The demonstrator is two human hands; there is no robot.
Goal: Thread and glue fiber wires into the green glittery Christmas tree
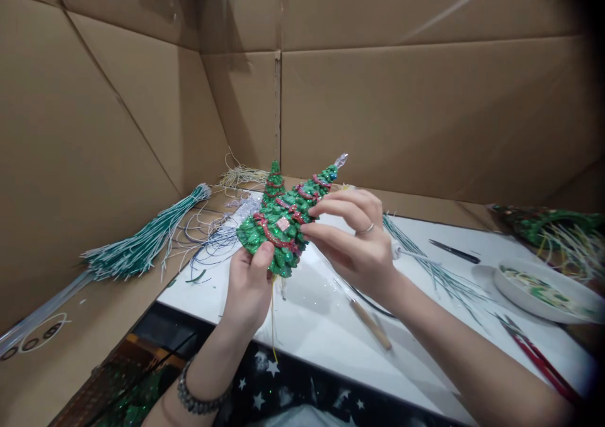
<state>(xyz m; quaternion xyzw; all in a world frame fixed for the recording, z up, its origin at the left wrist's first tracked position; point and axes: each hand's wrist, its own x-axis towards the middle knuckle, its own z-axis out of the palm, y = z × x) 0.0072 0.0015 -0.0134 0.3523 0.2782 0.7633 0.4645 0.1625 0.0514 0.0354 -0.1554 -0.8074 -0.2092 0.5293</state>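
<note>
My left hand (250, 276) grips a small green glittery Christmas tree (283, 244) near its broad base, thumb on top. The tree tilts up to the right, wound with red garland, with a pale pink square on its side and a clear crystal-like tip (341, 160). Yellowish wires hang below the base. My right hand (359, 238) has its thumb and finger closed in at the tree's right side; anything between the fingertips is too small to make out. Behind the held tree stands a second green tree (274, 180).
At left lies a bundle of green wires (146, 238), beside loose white and blue wires. To the right are a wooden-handled tool (371, 323), a dark pen-like tool (454, 250), a white bowl (524, 298) of scraps and red-handled scissors (539, 358). Cardboard walls (425, 112) surround the white tabletop.
</note>
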